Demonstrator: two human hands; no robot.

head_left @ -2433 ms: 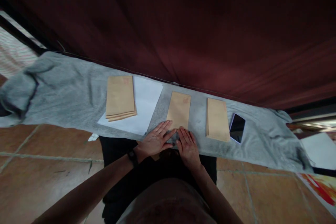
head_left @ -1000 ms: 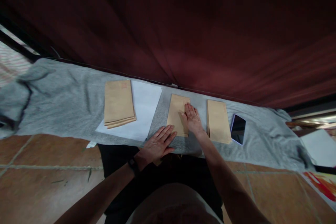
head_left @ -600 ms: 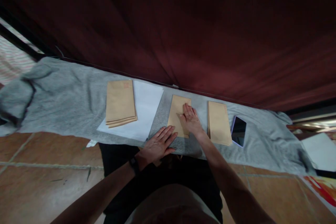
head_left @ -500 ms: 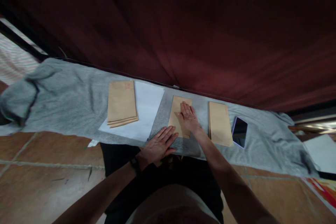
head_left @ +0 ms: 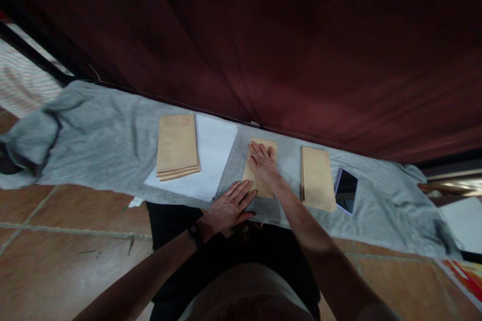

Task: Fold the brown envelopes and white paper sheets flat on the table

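A single brown envelope (head_left: 253,184) lies in the middle of a grey cloth (head_left: 105,145). My right hand (head_left: 263,163) lies flat and open on top of it, fingers stretched toward its far end. My left hand (head_left: 228,204) rests flat and open on the cloth at the envelope's near left corner, fingertips touching its edge. A stack of brown envelopes (head_left: 177,146) sits to the left on a white sheet of paper (head_left: 214,160). Another stack of brown envelopes (head_left: 317,178) lies to the right.
A dark phone (head_left: 346,191) lies on the cloth just right of the right stack. A dark red curtain (head_left: 263,35) hangs behind the cloth. Brown floor tiles (head_left: 56,241) run along the near side. White and colourful papers (head_left: 465,228) lie at the far right.
My right hand went from the envelope's near end up onto it, then slid left across to its middle and far end. My left hand stayed at the near left corner.
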